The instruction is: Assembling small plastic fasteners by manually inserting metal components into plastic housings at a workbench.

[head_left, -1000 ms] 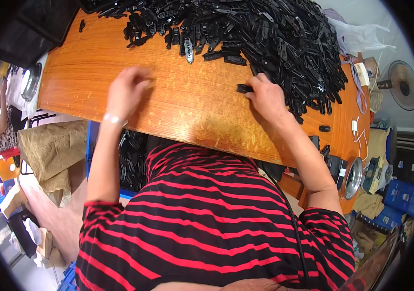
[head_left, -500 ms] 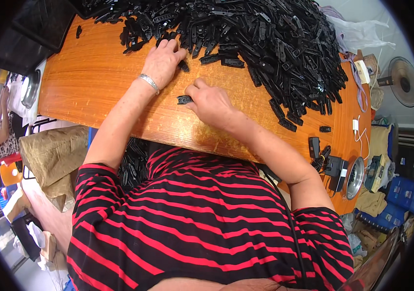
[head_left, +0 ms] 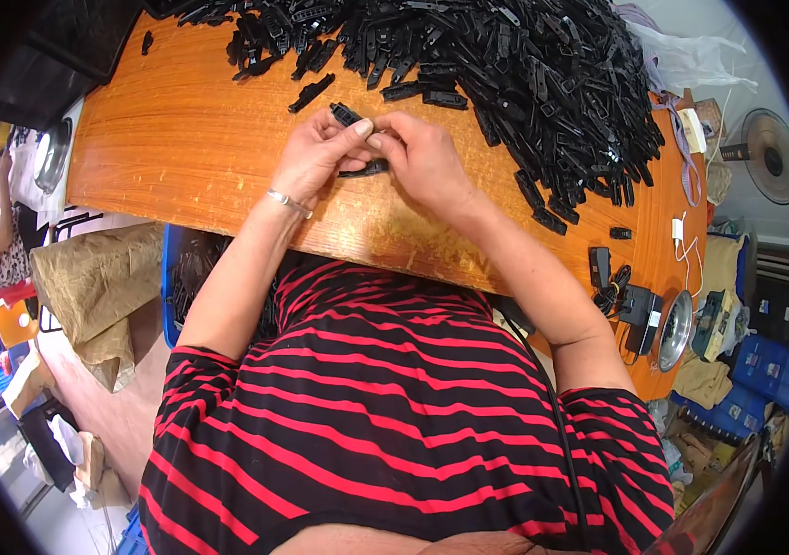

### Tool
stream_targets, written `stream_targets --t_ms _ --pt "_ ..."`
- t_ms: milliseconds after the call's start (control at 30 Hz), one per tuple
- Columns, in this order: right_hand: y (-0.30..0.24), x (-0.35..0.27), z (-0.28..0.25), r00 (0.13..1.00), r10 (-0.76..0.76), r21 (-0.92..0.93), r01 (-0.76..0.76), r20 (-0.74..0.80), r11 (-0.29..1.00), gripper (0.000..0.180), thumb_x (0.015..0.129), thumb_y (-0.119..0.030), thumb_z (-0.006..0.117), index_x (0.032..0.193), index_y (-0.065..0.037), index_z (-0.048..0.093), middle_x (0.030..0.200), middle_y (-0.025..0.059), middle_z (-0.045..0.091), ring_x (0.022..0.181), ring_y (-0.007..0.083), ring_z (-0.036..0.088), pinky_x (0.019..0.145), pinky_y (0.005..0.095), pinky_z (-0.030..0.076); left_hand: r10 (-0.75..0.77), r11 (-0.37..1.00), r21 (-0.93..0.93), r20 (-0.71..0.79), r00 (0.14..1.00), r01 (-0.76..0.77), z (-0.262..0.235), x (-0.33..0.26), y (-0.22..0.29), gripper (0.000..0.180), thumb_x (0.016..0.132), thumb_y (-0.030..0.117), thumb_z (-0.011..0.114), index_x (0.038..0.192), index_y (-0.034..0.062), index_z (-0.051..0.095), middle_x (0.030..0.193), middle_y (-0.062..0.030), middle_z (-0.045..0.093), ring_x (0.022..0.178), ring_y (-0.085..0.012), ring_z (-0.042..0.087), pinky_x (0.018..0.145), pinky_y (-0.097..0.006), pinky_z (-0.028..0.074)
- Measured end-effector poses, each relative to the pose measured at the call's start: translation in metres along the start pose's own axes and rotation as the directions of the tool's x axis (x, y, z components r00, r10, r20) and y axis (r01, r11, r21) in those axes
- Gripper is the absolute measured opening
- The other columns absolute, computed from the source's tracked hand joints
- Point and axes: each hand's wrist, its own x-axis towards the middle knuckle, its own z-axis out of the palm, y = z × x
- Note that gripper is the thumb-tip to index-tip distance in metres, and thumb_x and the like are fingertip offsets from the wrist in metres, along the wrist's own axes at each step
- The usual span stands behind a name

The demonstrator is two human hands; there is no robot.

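Note:
My left hand [head_left: 309, 155] is closed on a small, narrow black plastic part [head_left: 344, 114], pinched between thumb and fingers with one end sticking up. Against it, the thumb and fingertips of my right hand [head_left: 424, 159] press together close to my left thumb. A second black plastic part [head_left: 365, 169] shows just below the joined fingers, by the right hand; whether it is held or rests on the table I cannot tell. Beyond my left hand a single black part [head_left: 311, 92] lies on the wooden table [head_left: 191, 120].
A large heap of black plastic parts [head_left: 542, 102] covers the far and right side of the table. At right lie a black adapter [head_left: 639, 324] with cable, a metal bowl [head_left: 678, 330] and a white cable plug [head_left: 678, 228]. A blue crate [head_left: 171, 287] stands below the left edge.
My left hand has drawn back from the heap's edge with a black plastic part. My right hand has moved slightly up and right, and the two hands now meet.

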Motion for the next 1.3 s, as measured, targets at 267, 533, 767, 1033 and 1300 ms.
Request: stream_targets --t_ms 267,533,767,1033,1300 --pt "0.008 0.014 -0.016 0.826 0.346 0.178 -0.46 0.444 0.87 0.019 0.091 -0.018 0.063 0.089 0.0 0.065 0.062 0.0015 0.059 0.047 0.0073 0.053 0.043 0.0243 0.041 0.138 0.947 0.301 -0.052 0.989 -0.116 -0.021 -0.016 0.003 0.011 0.086 0.008 0.069 0.088 0.0016 0.06 0.073 -0.0011 0.061 0.06 -0.006 0.056 0.055 -0.018 0.047" --pt "0.015 0.014 -0.011 0.784 0.42 0.056 -0.497 0.457 0.866 0.023 0.091 -0.018 0.063 0.076 -0.002 0.057 0.056 0.0015 0.056 0.045 0.0085 0.053 0.041 0.0256 0.04 0.155 0.897 0.431 -0.102 0.983 -0.097 -0.015 -0.019 -0.012 0.011 0.085 0.005 0.069 0.084 0.0006 0.059 0.069 -0.0006 0.059 0.055 -0.0065 0.054 0.05 -0.02 0.044" --pt "0.004 0.016 -0.013 0.703 0.481 0.025 -0.576 0.524 0.817 0.022 0.091 -0.016 0.063 0.079 0.0 0.054 0.059 0.0035 0.057 0.044 0.01 0.054 0.038 0.0261 0.041 0.145 0.802 0.595 -0.108 0.984 -0.053 -0.022 -0.015 -0.015 0.014 0.083 0.008 0.071 0.084 0.0003 0.059 0.068 -0.0001 0.057 0.059 -0.0076 0.051 0.054 -0.024 0.044" --pt "0.008 0.018 -0.015 0.713 0.442 -0.042 -0.503 0.544 0.863 0.024 0.09 -0.016 0.065 0.078 0.0 0.051 0.059 0.0051 0.058 0.044 0.0114 0.054 0.037 0.027 0.041 0.17 0.709 0.702 -0.08 0.982 -0.066 -0.021 -0.016 -0.022 0.013 0.087 0.007 0.066 0.083 0.0036 0.055 0.07 0.0 0.056 0.059 -0.0075 0.052 0.055 -0.023 0.045" --pt "0.015 0.032 -0.018 0.629 0.492 -0.299 -0.393 0.601 0.869 0.03 0.085 -0.023 0.072 0.073 -0.002 0.053 0.054 0.0059 0.058 0.044 0.0139 0.054 0.041 0.0298 0.043 0.083 0.576 0.817 -0.035 0.996 -0.019 -0.017 -0.007 -0.008 0.016 0.08 0.008 0.072 0.079 0.0037 0.057 0.068 -0.003 0.057 0.063 -0.0118 0.052 0.06 -0.029 0.045"
